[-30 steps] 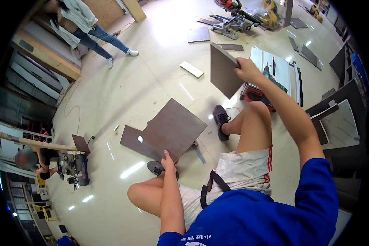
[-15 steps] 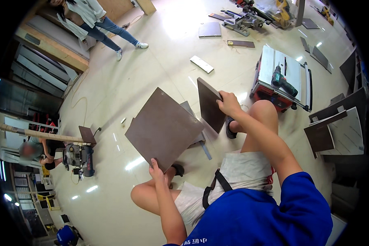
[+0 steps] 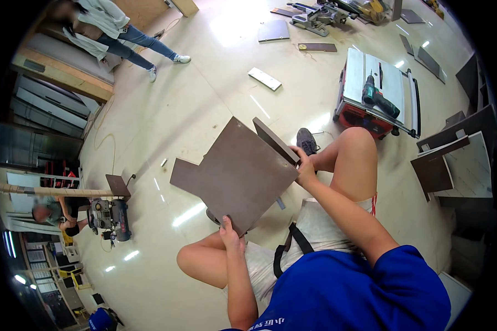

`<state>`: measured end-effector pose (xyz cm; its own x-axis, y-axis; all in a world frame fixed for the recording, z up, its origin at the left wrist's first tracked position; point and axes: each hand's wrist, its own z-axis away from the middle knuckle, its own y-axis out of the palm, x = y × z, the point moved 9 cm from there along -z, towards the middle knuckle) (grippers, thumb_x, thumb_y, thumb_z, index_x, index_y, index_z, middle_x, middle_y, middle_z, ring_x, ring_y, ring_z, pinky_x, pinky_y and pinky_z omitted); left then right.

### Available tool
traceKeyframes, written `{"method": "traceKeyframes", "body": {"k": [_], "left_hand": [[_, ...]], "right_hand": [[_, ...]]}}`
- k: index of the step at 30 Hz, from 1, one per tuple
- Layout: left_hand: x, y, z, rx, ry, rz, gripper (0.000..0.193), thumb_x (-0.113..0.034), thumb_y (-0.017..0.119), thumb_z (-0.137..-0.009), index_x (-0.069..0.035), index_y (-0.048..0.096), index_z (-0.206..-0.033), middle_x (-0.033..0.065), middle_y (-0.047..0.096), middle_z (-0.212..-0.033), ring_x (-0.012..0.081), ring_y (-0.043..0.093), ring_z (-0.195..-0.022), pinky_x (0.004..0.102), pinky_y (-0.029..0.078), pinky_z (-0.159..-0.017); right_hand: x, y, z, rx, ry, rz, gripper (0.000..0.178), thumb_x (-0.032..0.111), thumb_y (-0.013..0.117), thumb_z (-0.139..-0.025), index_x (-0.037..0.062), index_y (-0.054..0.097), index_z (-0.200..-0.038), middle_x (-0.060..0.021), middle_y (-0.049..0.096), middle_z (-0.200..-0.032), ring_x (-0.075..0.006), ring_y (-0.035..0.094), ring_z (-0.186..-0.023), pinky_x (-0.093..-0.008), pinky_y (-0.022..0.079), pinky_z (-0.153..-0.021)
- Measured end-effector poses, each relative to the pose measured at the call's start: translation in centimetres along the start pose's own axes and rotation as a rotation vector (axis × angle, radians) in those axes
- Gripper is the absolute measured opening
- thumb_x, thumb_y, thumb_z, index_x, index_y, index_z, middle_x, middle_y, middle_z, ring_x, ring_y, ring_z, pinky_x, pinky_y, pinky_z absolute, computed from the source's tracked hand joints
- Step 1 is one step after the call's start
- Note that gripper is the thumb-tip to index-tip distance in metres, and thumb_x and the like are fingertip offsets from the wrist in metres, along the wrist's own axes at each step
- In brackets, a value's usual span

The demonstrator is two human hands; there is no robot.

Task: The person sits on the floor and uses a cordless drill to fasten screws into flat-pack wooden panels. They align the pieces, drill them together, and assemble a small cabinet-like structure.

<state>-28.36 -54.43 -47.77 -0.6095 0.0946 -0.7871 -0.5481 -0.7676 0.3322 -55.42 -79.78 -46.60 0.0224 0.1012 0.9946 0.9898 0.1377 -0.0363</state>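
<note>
A large square brown board is held tilted above the floor in front of me. At its near corner my left hand is closed, with the thumb on top of the face. My right hand grips a narrower brown board close to the large board's right corner. This second board stands on edge beside the large one; whether they touch cannot be made out. Another brown board sticks out beneath the large board's left side, mostly covered. A bluish-grey strip shows below its right edge.
A table saw with a cordless drill on top stands to my right. Beyond lie a white strip, a mitre saw and loose panels. More boards lean at far right. An air compressor and people are leftward.
The large board has moved right and turned, coming up to the narrower board. My right hand has drawn that board nearer. The covered board at left shows more.
</note>
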Motion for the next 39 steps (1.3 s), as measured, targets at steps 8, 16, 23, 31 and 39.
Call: {"method": "traceKeyframes", "body": {"k": [8, 16, 23, 31, 39], "left_hand": [[-0.2, 1.2, 0.3, 0.056, 0.062, -0.061, 0.049, -0.036, 0.058, -0.102, -0.001, 0.047, -0.135, 0.0133, 0.059, -0.128, 0.028, 0.061, -0.112, 0.0438, 0.055, -0.092], [-2.0, 0.8, 0.4, -0.018, 0.02, -0.132, 0.05, -0.032, 0.058, -0.102, 0.0, 0.046, -0.138, 0.0122, 0.059, -0.132, 0.0266, 0.06, -0.117, 0.0416, 0.052, -0.098], [-3.0, 0.8, 0.4, 0.01, 0.076, -0.173, 0.049, -0.034, 0.057, -0.103, 0.0, 0.046, -0.137, 0.0127, 0.06, -0.129, 0.0269, 0.062, -0.113, 0.0415, 0.054, -0.095], [-4.5, 1.0, 0.4, -0.066, 0.072, -0.275, 0.047, -0.032, 0.053, -0.105, 0.004, 0.046, -0.134, 0.0162, 0.06, -0.126, 0.0291, 0.062, -0.111, 0.0438, 0.055, -0.093], [-4.7, 0.4, -0.2, -0.028, 0.083, -0.279, 0.048, -0.033, 0.053, -0.105, 0.004, 0.046, -0.135, 0.0158, 0.059, -0.128, 0.03, 0.061, -0.114, 0.0443, 0.054, -0.097]], "right_hand": [[-1.9, 0.1, -0.1, 0.035, -0.089, 0.075, 0.061, 0.012, 0.074, -0.08, -0.0006, 0.053, -0.136, -0.0202, 0.064, -0.126, -0.0326, 0.063, -0.117, -0.0344, 0.047, -0.102], [0.1, 2.2, 1.0, 0.097, -0.065, 0.127, 0.063, 0.018, 0.073, -0.082, 0.0025, 0.052, -0.14, -0.0199, 0.058, -0.135, -0.0321, 0.058, -0.124, -0.0362, 0.045, -0.106], [-0.7, 3.3, 1.5, 0.094, -0.094, 0.162, 0.064, 0.02, 0.072, -0.081, 0.0031, 0.051, -0.14, -0.019, 0.057, -0.136, -0.0346, 0.056, -0.125, -0.0369, 0.044, -0.107], [0.1, 3.2, 1.5, 0.072, -0.161, 0.126, 0.064, 0.02, 0.072, -0.081, 0.003, 0.052, -0.139, -0.0188, 0.056, -0.137, -0.034, 0.056, -0.126, -0.0372, 0.044, -0.107], [0.0, 3.3, 1.6, 0.059, -0.13, 0.088, 0.058, 0.019, 0.069, -0.084, 0.0027, 0.053, -0.138, -0.0191, 0.056, -0.136, -0.0336, 0.056, -0.126, -0.0363, 0.044, -0.106]]}}
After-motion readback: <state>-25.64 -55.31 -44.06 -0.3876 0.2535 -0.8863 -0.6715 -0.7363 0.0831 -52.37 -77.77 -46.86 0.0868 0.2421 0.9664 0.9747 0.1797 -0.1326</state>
